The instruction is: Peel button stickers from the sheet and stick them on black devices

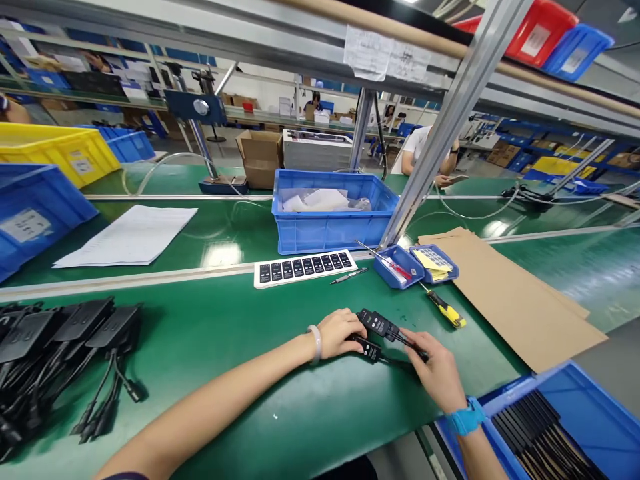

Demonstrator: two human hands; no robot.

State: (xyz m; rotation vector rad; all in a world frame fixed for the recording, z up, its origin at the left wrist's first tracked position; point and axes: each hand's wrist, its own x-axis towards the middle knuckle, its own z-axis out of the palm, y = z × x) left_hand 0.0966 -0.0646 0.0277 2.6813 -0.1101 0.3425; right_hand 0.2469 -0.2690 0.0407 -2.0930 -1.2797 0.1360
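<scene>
Gripping two black modules [379, 325] on the near side of the label sheet [306, 268] — at the ends with curled left hand [340, 335], by the cables [402, 339] with pinching right hand [439, 365] — probably light, stiff-cased and slick, best taken by the bodies, not bendy leads.

Two labelled modules [379, 324], one pen [349, 276]

Left hand [343, 335], right hand [436, 363] on black cabled modules [380, 325], green bench [320, 413]
</scene>
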